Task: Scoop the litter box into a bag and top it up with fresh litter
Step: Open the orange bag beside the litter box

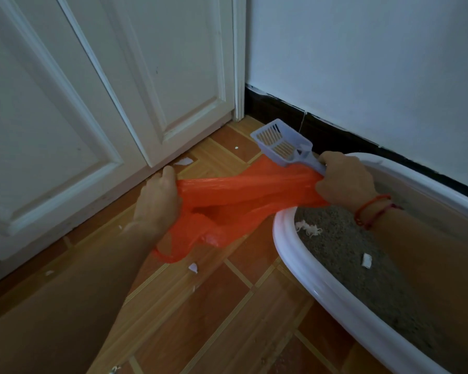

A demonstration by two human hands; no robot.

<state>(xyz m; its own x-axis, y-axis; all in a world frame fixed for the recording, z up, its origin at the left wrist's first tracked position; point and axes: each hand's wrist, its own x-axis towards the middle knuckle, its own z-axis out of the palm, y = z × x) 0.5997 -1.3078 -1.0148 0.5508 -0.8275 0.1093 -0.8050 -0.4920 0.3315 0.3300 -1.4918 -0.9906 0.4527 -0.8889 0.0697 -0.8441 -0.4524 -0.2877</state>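
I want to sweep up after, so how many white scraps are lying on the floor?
5 that I can see: one and a speck by the door, three near the left arm. More may hide under the bag.

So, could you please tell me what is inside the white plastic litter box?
The white plastic litter box holds grey litter, a white fluffy clump and a white scrap. The right forearm hides part.

Two hands: left hand [157,197], right hand [345,180]. One orange bag [243,193]. One slotted scoop [281,145]. One white litter box [316,268]. Two red strings on the right wrist [373,209]. Two white bits in the litter; several white scraps on the floor [227,306], exact count unclear.
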